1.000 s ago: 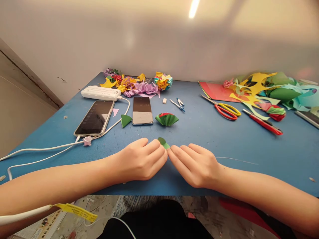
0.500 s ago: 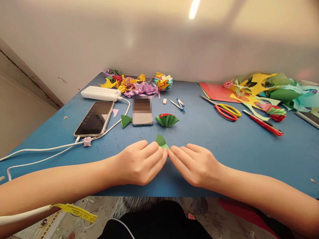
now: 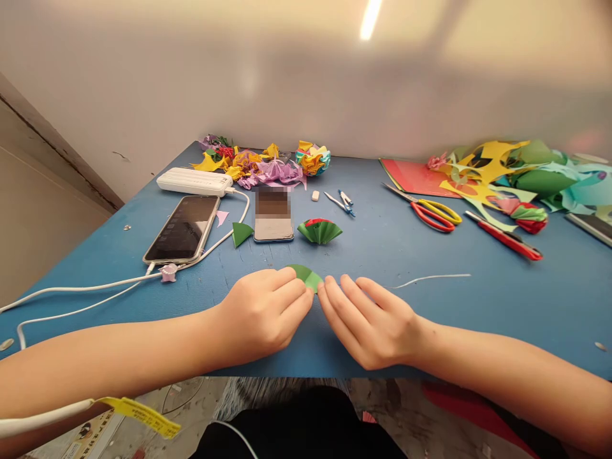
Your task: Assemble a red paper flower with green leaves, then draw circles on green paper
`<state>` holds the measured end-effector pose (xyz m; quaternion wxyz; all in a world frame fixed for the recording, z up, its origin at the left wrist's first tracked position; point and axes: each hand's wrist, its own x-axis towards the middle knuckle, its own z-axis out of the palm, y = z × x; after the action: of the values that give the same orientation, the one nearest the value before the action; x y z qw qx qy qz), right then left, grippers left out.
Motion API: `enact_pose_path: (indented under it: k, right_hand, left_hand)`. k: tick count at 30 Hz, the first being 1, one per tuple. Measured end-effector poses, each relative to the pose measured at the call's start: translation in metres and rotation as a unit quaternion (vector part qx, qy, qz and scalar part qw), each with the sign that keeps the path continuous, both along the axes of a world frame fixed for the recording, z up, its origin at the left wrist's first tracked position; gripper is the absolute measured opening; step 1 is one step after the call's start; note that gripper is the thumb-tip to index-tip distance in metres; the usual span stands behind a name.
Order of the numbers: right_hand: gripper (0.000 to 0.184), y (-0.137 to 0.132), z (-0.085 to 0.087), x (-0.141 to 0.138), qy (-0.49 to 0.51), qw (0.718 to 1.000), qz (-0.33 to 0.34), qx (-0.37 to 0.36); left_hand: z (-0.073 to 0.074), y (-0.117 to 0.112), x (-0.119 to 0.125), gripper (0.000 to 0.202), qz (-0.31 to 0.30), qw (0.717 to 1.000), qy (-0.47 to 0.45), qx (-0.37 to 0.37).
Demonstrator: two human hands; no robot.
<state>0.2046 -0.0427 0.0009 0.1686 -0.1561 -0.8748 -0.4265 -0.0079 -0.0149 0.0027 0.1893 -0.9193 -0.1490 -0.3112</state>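
On the blue table (image 3: 430, 306), near its front edge, both hands meet over a small green paper piece (image 3: 305, 275). My left hand (image 3: 262, 312) is curled, its fingertips pinching the near edge of the paper. My right hand (image 3: 368, 322) lies beside it, fingers together and pressed down on the paper's right side. The paper lies almost flat, and part of it is hidden under the fingers. A folded green and red paper fan (image 3: 319, 230) sits a little beyond the hands.
Two phones (image 3: 184, 227) (image 3: 273, 214), a white power bank (image 3: 194, 181) and white cables (image 3: 81, 293) lie at left. Crumpled paper flowers (image 3: 268, 162) sit at the back. Scissors (image 3: 433, 212), a red cutter (image 3: 504, 235), paper scraps (image 3: 507, 172) and a thin wire (image 3: 430, 278) are at right.
The green paper stood up from the fingers before and now lies flatter on the table. Both hands shifted slightly left. The thin wire now lies higher and clearer at right.
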Motion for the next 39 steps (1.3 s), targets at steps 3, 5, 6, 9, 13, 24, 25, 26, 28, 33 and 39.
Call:
enact_pose_path:
  k: [3,5,6,9,13,24,25,26,28,33,39]
  right_hand:
    - [0.024,0.0,0.001,-0.001,-0.001,1.0,-0.004,-0.005]
    - [0.022,-0.001,0.002,-0.001,0.006,1.0,-0.005,-0.013]
    - [0.021,-0.001,0.002,-0.001,0.007,1.0,-0.008,-0.017]
    - [0.023,-0.002,0.001,-0.001,0.003,0.999,-0.018,-0.033]
    - [0.021,-0.004,0.0,-0.002,0.015,0.999,-0.01,-0.035]
    - [0.017,-0.008,-0.002,-0.007,-0.008,0.998,-0.051,-0.024]
    - [0.017,-0.008,-0.003,-0.007,-0.014,0.998,-0.063,-0.027]
    - [0.015,-0.009,-0.003,-0.008,-0.021,0.996,-0.075,-0.031]
    - [0.011,-0.009,-0.004,-0.01,-0.029,0.994,-0.095,-0.039]
    - [0.015,-0.01,-0.003,-0.012,-0.022,0.993,-0.098,-0.057]
    - [0.016,-0.011,-0.003,-0.01,0.017,0.992,-0.089,-0.085]
  left_hand:
    - [0.004,0.0,-0.001,0.009,-0.011,0.997,0.022,0.073]
    - [0.006,0.0,-0.001,0.013,-0.023,0.994,0.032,0.106]
    - [0.006,0.001,-0.002,0.014,-0.027,0.992,0.035,0.114]
    - [0.006,0.0,-0.001,0.011,-0.038,0.991,0.048,0.119]
    - [0.005,0.0,0.0,0.01,-0.051,0.991,0.063,0.109]
    - [-0.002,-0.005,0.004,0.012,0.031,0.987,0.108,0.116]
    - [-0.002,-0.005,0.004,0.012,0.034,0.987,0.109,0.116]
    - [-0.003,-0.004,0.005,0.013,0.036,0.987,0.11,0.115]
    - [-0.003,-0.003,0.005,0.014,0.037,0.986,0.113,0.114]
    - [-0.002,-0.001,0.002,0.014,0.007,0.984,0.13,0.12]
    - [0.002,-0.001,0.0,0.016,-0.047,0.988,0.124,0.083]
